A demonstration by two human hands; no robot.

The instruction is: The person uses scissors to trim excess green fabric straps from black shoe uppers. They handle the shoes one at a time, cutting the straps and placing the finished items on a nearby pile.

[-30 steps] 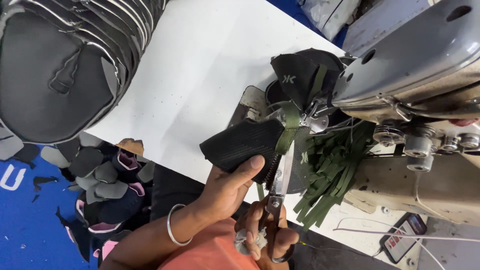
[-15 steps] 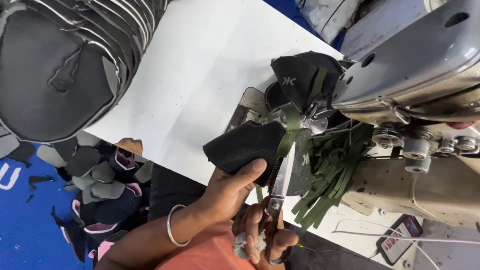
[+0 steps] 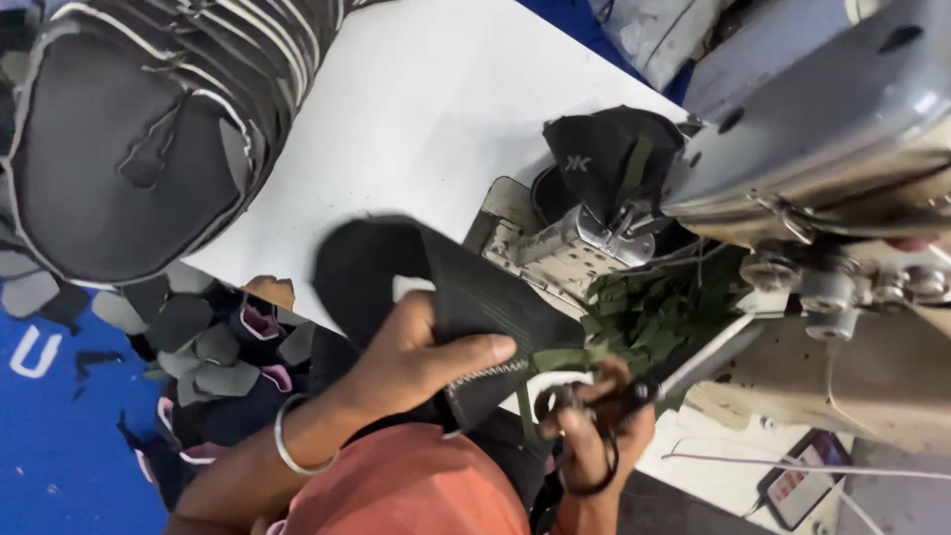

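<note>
Cut piece lifted clear of the sewing machine (image 3: 822,129), scissors close by.

Left hand (image 3: 416,362), fingers and thumb closed, grips a black fabric piece (image 3: 436,287) with a zigzag-stitched edge, held just in front of the machine's needle area, above the white table (image 3: 396,109). An olive strap (image 3: 560,359) trails from the piece toward the right hand (image 3: 594,436), which is curled around dark-handled scissors (image 3: 594,401) just below the machine; blades blurred, cannot tell if parted. Risks, as judged: the scissor tips sit near the left thumb and the strap, so a careless snip may nick skin or cut the stitching. A heap of green strips (image 3: 664,307) beside the machine may snag the trailing strap. Another black piece (image 3: 594,159) remains under the machine head.
</note>
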